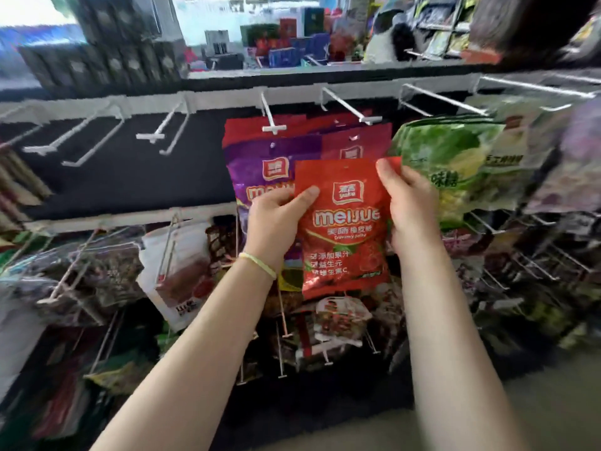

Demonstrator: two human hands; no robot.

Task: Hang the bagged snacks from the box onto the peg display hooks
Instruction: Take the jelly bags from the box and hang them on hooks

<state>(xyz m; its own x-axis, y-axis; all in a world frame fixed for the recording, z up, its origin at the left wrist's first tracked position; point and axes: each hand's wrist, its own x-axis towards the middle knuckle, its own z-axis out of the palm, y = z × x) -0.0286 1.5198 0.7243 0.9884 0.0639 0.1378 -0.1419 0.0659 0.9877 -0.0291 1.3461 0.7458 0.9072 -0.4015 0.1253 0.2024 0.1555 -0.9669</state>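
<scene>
We face the peg display point(107, 105), a dark panel crossed by white rails, and we place everything against it. Along its upper rail several white hooks stand bare at the left, while purple bags point(257, 164) and a green bag point(445, 157) already hang toward the middle and right. The red bag point(341, 222) sits in front of the purple bags, just below the rail's 2 central hooks point(271, 117), upright and facing us. Our left hand point(276, 216) is closed on its left edge, thumb across the front; our right hand point(409, 203) pinches its upper right corner. To hang it well, we judge we should keep the top edge taut, line up the small punched hole point(346, 166) with a hook tip, then push straight back.
</scene>
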